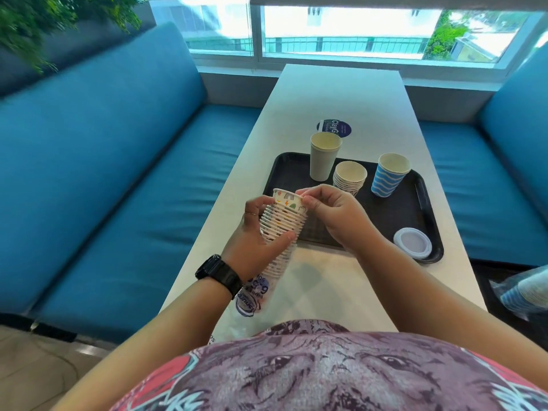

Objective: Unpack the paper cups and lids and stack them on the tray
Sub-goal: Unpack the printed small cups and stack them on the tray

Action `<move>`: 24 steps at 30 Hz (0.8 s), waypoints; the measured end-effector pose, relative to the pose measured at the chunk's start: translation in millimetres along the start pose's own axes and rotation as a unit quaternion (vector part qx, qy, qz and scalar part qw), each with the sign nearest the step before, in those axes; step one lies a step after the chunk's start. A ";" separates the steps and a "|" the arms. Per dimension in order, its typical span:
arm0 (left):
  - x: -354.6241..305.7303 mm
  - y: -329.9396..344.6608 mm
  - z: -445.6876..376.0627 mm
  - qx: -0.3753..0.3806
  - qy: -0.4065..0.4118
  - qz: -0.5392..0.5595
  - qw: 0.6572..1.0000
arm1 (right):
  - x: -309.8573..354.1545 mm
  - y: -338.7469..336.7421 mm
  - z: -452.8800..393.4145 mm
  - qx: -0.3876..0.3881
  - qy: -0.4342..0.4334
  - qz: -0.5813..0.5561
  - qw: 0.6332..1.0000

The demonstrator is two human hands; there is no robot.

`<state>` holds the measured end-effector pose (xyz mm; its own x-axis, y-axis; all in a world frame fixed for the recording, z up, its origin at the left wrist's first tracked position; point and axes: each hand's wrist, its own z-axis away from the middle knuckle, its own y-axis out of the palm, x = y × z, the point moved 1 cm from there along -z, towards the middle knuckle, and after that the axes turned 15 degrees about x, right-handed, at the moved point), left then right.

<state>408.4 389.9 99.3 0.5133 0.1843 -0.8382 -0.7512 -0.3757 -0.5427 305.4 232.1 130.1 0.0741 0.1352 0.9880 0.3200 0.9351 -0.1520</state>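
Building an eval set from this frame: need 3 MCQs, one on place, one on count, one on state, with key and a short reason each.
1. Where do the lids lie?
A. in the tray's near right corner
B. on the sofa
C. inside the blue striped cups

2. How many cup stacks stand on the tray?
A. one
B. three
C. five

3. What is the right hand doing?
A. lying flat on the table
B. pinching the rim of the top patterned cup
C. lifting the tray

Key:
1 A: the white lids sit at the tray's corner nearest the person, on the right.
2 B: the plain tall cups, the short stack and the blue striped cups stand there.
3 B: its fingertips meet on the rim of the patterned cup stack, which the left hand holds in its grip above the table.
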 end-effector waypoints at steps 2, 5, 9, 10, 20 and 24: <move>-0.2 -0.5 2.0 -0.003 0.001 0.006 1.000 | 0.3 1.0 -0.8 -0.012 0.019 -0.006 1.000; -1.3 -1.0 3.9 -0.003 0.004 0.005 1.000 | -2.3 3.8 -1.1 0.022 0.067 -0.018 0.997; -5.2 1.9 5.3 0.005 0.012 -0.014 1.000 | -10.6 9.7 -3.1 0.065 0.084 -0.132 0.986; -5.4 2.7 5.0 0.008 0.011 -0.018 1.000 | -11.5 10.2 -3.6 0.062 0.077 -0.165 0.981; 3.7 5.3 2.2 0.022 -0.020 0.008 1.000 | -0.9 -52.4 -22.7 -0.163 -0.038 -0.051 0.985; 3.8 6.4 -4.1 0.023 -0.029 0.012 0.999 | -7.3 -89.5 -39.6 -0.208 -0.043 0.109 0.971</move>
<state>407.2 384.5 92.8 0.4714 0.2278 -0.8520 -0.7820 -0.3387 -0.5232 313.6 134.4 135.5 0.1087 0.3589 0.9270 0.6615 0.6700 -0.3370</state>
